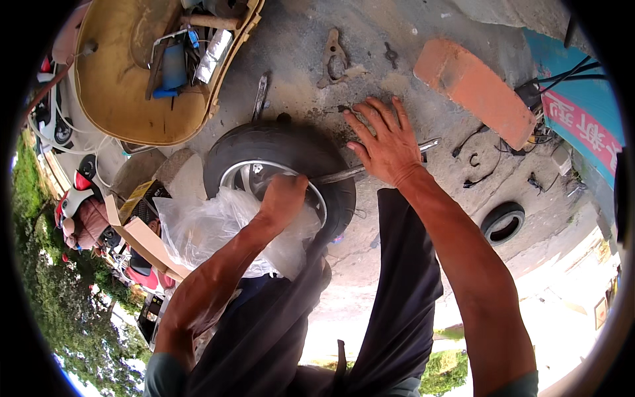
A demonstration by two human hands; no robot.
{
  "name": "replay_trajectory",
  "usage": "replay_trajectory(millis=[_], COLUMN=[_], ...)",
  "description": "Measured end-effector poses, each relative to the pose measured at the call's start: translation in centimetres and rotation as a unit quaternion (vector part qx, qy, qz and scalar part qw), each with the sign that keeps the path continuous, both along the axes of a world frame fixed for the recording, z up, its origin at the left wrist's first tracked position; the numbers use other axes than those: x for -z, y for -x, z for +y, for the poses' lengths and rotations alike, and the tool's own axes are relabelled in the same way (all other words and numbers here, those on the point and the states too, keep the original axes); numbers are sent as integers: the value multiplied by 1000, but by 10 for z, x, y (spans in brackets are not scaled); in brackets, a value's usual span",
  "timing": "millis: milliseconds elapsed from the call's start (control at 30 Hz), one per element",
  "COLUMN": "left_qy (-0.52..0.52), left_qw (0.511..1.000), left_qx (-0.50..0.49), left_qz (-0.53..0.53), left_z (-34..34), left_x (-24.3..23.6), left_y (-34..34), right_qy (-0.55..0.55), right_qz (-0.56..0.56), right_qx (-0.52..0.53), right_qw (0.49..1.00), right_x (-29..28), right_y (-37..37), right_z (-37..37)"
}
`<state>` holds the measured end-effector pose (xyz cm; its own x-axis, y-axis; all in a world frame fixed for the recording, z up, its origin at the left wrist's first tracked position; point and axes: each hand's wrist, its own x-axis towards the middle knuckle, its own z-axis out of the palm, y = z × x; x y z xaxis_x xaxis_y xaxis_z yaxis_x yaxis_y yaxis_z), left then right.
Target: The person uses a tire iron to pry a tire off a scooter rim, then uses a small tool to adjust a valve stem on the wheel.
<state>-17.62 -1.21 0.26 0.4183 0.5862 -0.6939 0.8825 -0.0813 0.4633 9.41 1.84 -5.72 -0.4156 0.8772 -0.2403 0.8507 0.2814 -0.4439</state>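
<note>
A wheel with a black tire point(284, 140) on a silver rim point(228, 173) lies in front of me. My left hand point(284, 197) is a closed fist over the rim's right part; what it grips is hidden. From beside that fist, a metal tire lever point(340, 175) crosses the tire's sidewall and points out to the right. My right hand point(385, 142) lies over the lever with its palm, fingers stretched and spread. A clear plastic bag point(205, 225) drapes over the wheel's near side, under my left wrist.
A yellow tub point(126, 99) with tools stands at the upper left. A wrench point(260, 96) lies beyond the tire. Farther right are a metal bracket point(334, 56), a reddish block point(473, 89) and a small tire point(503, 223). An open cardboard box point(152, 248) sits left of the bag.
</note>
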Motion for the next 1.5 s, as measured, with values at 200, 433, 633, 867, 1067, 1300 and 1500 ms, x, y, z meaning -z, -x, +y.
replay_trajectory(millis=[200, 433, 633, 867, 1067, 1300, 1500], left_qy=[54, 23, 158, -1, -94, -150, -72], left_qw=[994, 997, 951, 988, 992, 975, 929], left_qx=[-87, -60, -261, -153, -82, -99, -101], left_qz=[-25, -42, 56, 36, 24, 133, 348], left_z=[-5, 4, 25, 29, 24, 26, 11], left_x=[4, -34, -78, -74, -46, -67, -109], left_y=[0, -1, 61, 12, -26, 33, 112], right_qy=[20, 18, -6, -37, -60, 288, 415], right_qz=[-28, -21, -17, 31, 9, 23, 49], right_qx=[-20, -19, -4, 23, 7, -43, 109], right_qw=[999, 999, 1000, 999, 998, 956, 902], right_x=[8, 8, 6, 5, -2, -105, -206], right_y=[-1, -6, -11, -7, -14, -2, 46], right_z=[4, 3, 3, -10, -11, -40, -72])
